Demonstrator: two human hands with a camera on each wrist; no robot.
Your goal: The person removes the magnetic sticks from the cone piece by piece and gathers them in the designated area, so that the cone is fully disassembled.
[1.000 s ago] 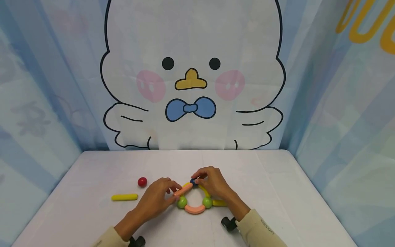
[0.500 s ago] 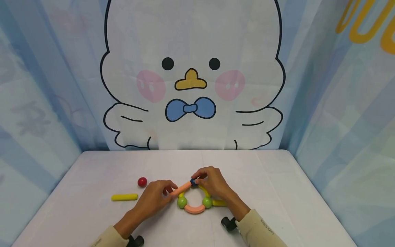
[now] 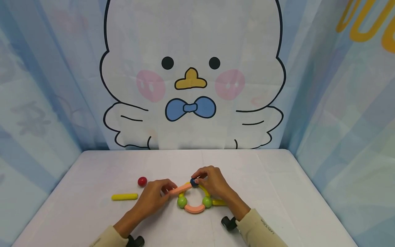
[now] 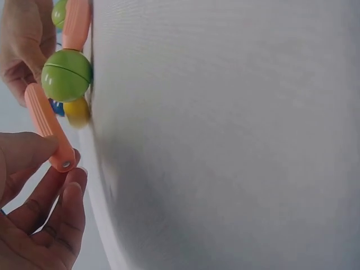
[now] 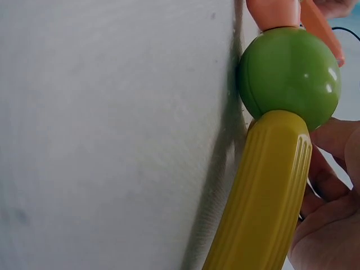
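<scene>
My left hand [image 3: 155, 196] pinches a straight orange magnetic stick [image 3: 181, 189] near its outer end, between thumb and fingers. A metal dot shows on that end in the left wrist view. The stick slants up toward a dark blue ball [image 3: 194, 183]; whether they touch, I cannot tell. My right hand [image 3: 216, 182] holds the blue ball in its fingertips at the top of a ring. Two green balls [image 3: 182, 202], a curved orange piece [image 3: 194, 209] and curved yellow pieces [image 3: 204, 190] form the ring. The orange stick partly hides the left yellow piece.
A yellow stick [image 3: 219, 203] extends right from the right-hand green ball, partly behind my wrist. Left of my left hand lie another yellow stick [image 3: 124, 197] and a red ball [image 3: 142, 181]. A white cloth covers the table [image 3: 277, 192]; printed curtains stand around it.
My left hand has drawn slightly left with the orange stick, whose outer end has swung away from the ring. The right hand stays on the blue ball, and the ring has not moved.
</scene>
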